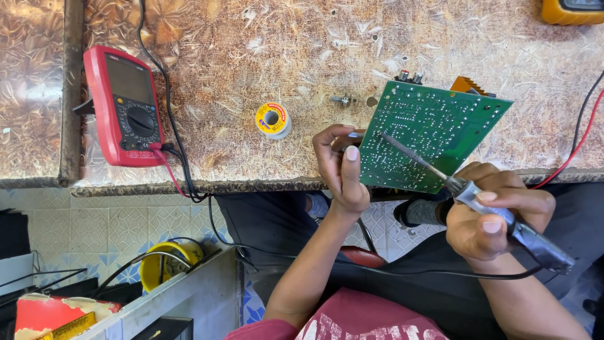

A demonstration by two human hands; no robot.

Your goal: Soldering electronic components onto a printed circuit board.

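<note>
Left hand (341, 170) was clamped on the left edge of a green circuit board (431, 135), thumb on the solder side, other fingers curled behind it. Board was held tilted, solder side up toward the camera, over the near edge of the table (251, 56); its far corner hung over the tabletop, near corner past the edge. An orange part (467, 85) and two small round connectors (409, 76) stuck out from behind the board's far edge.

Right hand (491, 217) was clenched around a soldering iron (484, 201), fingers wrapped on the taped grey handle, thumb on top. Iron shaft ran up-left, tip resting on the solder side near the board's middle. Couldn't tell whether the tip actually touched a joint. Its black cord (402, 272) ran left across the lap.

On the table, left of the board: solder spool (272, 119) with yellow label, well apart from both hands. A small screw (341, 99) lay between spool and board. Far left: red multimeter (124, 107), face up, red and black leads dropping off the near edge. Yellow meter (571, 11) at the far right corner, mostly cut off. Red and black wires (582, 135) came down at the right edge.

Below the table, near left: yellow tub (165, 263), patterned tile floor (100, 226).
</note>
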